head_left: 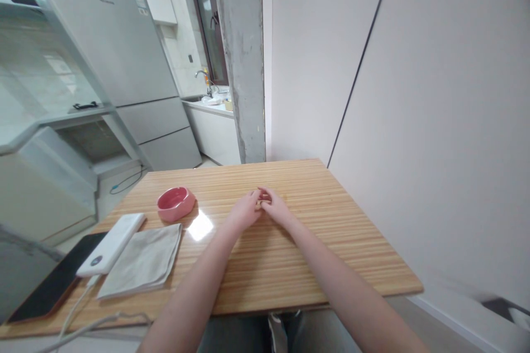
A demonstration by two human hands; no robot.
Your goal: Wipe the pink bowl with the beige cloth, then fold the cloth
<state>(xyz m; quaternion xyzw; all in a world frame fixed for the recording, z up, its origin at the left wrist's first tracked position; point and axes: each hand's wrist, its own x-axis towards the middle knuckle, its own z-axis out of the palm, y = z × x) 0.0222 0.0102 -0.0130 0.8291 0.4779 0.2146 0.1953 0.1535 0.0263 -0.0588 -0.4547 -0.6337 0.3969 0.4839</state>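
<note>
Over the middle of the wooden table (348, 265), my left hand (247, 209) and my right hand (274, 207) come together. Their fingers are bent and the tips meet, pinched close to the tabletop. Whatever may be between the fingertips is too small and too covered to make out. To the left of my hands sits a pink ashtray-like bowl (177, 209) with a notched rim. Nearer to me on that side lies a folded grey cloth (143, 259), apart from both hands.
A white power bank (111, 245) with a cable (77, 303) lies beside the cloth, over a black flat slab (58, 276) at the table's left edge. Beyond stand a fridge (107, 38) and a sink counter (213, 132). A white panel wall (414, 121) rises along the right.
</note>
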